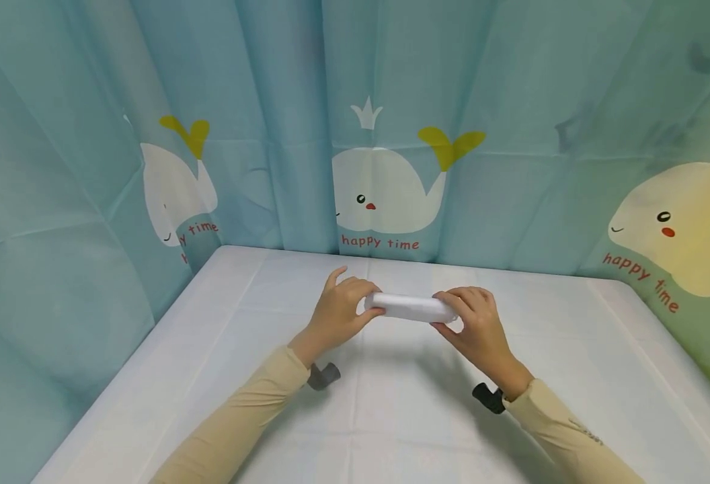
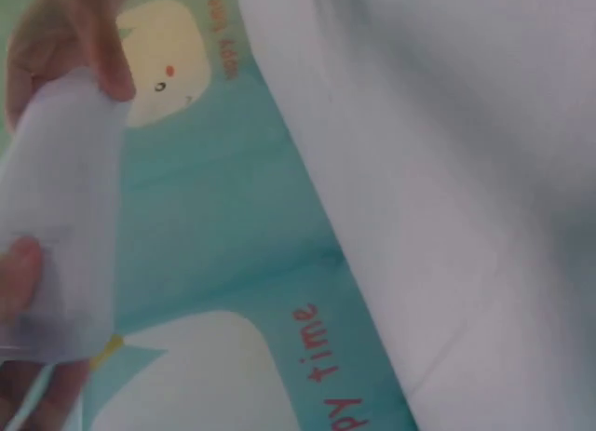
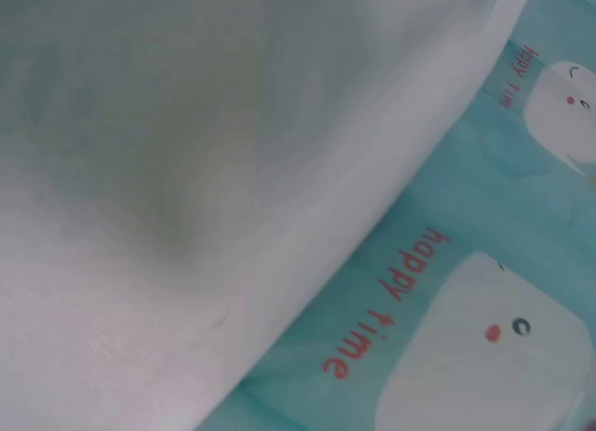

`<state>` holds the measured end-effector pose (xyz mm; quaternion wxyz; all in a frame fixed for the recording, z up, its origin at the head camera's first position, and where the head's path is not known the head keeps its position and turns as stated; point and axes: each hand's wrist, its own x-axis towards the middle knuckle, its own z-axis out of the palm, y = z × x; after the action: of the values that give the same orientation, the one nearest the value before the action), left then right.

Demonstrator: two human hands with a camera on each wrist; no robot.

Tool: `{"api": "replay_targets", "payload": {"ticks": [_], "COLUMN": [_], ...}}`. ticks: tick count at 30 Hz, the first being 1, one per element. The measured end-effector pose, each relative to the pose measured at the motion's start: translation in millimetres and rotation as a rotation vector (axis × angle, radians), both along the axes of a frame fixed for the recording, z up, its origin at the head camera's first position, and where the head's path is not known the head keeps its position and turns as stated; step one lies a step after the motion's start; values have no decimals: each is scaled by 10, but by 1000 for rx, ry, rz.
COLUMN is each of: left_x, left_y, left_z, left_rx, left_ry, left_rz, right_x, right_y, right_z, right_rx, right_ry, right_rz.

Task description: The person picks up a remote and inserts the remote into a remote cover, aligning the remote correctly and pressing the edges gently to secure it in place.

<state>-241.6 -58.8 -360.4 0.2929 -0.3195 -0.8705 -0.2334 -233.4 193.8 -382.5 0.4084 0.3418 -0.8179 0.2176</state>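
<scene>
Above the table, both hands hold up a white, oblong, round-ended case-like object (image 1: pixel 412 307) between them, nearly level. At its left end, my left hand (image 1: pixel 338 310) pinches it between thumb and fingers, one finger sticking up free. The right hand (image 1: pixel 479 326) grips the opposite end, thumb below and fingers on top. In the left wrist view the white object (image 2: pixel 70 208) looks smooth and slightly blurred, with fingers at both ends. The right wrist view does not show the object; its exact kind cannot be told.
A white-covered table (image 1: pixel 306 437) lies under the hands, with their shadows on it. Behind it and at the sides hangs a blue-green curtain (image 1: pixel 294 134) printed with whales. Dark wrist-worn devices (image 1: pixel 488 398) hang under the forearms.
</scene>
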Motion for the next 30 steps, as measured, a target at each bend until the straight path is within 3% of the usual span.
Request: {"api": "replay_targets", "payload": {"ticks": [3,6,10,13,18,20,26,30], "left_x": [0,6,25,31,12,-1,-18,-51], "left_y": [6,1,-9,-17,-36,-47,-61,-57], "left_z": [-38,-49,-12,16,21,13,-38,-104], "left_rx": [10,-10,-113,-178,-163,-134,-103,-94], "left_ry": [105,114,-69,-206,-271,-277,-200,-162], "left_rz": [22,15,-27,-19,-21,-41,-20,-3], "right_x": [-3,-4,2,7,23,47,87,58], "right_y": [6,28,59,72,62,55,34,38], "right_z": [26,55,76,62,8,0,37,52], "right_rx": [3,21,88,120,126,156,221,210], "right_ry": [22,128,322,399,426,354,-96,-289], "right_rz": [54,93,85,91,130,122,-13,-65]}}
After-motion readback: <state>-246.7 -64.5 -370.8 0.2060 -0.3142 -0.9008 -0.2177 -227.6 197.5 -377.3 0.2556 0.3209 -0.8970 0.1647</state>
